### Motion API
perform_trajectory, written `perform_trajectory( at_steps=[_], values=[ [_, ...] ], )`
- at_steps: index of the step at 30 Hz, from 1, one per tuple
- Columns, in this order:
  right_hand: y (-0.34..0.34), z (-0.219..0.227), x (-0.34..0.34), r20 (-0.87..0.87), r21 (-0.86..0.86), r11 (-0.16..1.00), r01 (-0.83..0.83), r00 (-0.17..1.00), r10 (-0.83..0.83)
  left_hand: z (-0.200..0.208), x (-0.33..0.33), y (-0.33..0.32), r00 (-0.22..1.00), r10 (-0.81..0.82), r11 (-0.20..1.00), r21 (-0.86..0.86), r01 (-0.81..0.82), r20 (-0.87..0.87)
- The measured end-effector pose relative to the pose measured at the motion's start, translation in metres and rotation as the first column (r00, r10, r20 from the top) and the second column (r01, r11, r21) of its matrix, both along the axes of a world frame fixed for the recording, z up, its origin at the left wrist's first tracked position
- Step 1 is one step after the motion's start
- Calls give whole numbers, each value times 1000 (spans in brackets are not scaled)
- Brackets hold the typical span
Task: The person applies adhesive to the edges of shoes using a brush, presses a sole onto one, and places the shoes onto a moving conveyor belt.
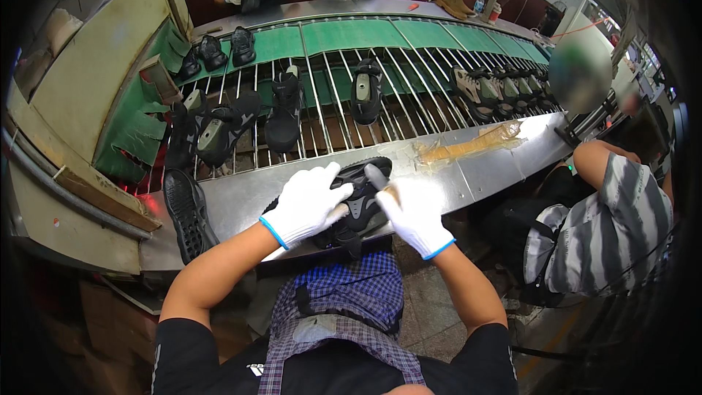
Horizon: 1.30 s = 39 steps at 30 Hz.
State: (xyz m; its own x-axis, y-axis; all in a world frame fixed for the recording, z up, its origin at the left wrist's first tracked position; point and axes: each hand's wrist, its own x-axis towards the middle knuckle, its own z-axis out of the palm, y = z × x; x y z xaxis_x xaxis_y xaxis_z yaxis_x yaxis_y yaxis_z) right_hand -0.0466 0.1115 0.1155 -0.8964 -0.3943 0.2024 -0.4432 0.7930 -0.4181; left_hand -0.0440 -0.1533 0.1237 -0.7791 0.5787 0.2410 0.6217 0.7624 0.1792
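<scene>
A black and grey shoe point(358, 208) lies on the metal ledge in front of me, partly hidden by both hands. My left hand point(311, 201), in a white knit glove with a blue cuff, grips it from the left, thumb and fingers against its upper. Over the shoe's right side is my right hand point(415, 216), gloved alike. It is closed around a grey, rounded-ended object point(376, 176) that meets the shoe; its kind is too blurred to make out. Left of my left forearm, a loose black shoe sole point(187, 212) rests on the ledge.
Beyond the metal ledge point(468, 175) runs a rack of metal bars point(322, 124), bearing several shoes point(284, 113). More shoes point(497, 91) stand in a row at right. A person in a striped shirt point(607, 219) is close on the right; two gloved people work across the rack.
</scene>
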Motion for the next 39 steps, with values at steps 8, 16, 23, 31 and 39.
perform_trajectory(
  at_steps=[8,16,23,31,39],
  values=[
    [64,-34,-20,-43,53,995,81,996,-78,-19,42,-48,970,182,901,422,-98,-163],
    [30,-56,-85,-245,-177,978,113,957,-155,-96,106,-87,770,447,576,512,-638,456],
    [-10,-87,-70,39,-223,975,21,999,-12,-88,65,-101,763,96,211,736,-643,639],
    [-64,-79,148,648,-454,870,191,741,175,-80,27,-87,782,-36,158,776,-611,622],
    [-100,-64,83,701,-431,858,280,703,122,-93,18,-80,712,-205,86,737,-671,672]
  ],
)
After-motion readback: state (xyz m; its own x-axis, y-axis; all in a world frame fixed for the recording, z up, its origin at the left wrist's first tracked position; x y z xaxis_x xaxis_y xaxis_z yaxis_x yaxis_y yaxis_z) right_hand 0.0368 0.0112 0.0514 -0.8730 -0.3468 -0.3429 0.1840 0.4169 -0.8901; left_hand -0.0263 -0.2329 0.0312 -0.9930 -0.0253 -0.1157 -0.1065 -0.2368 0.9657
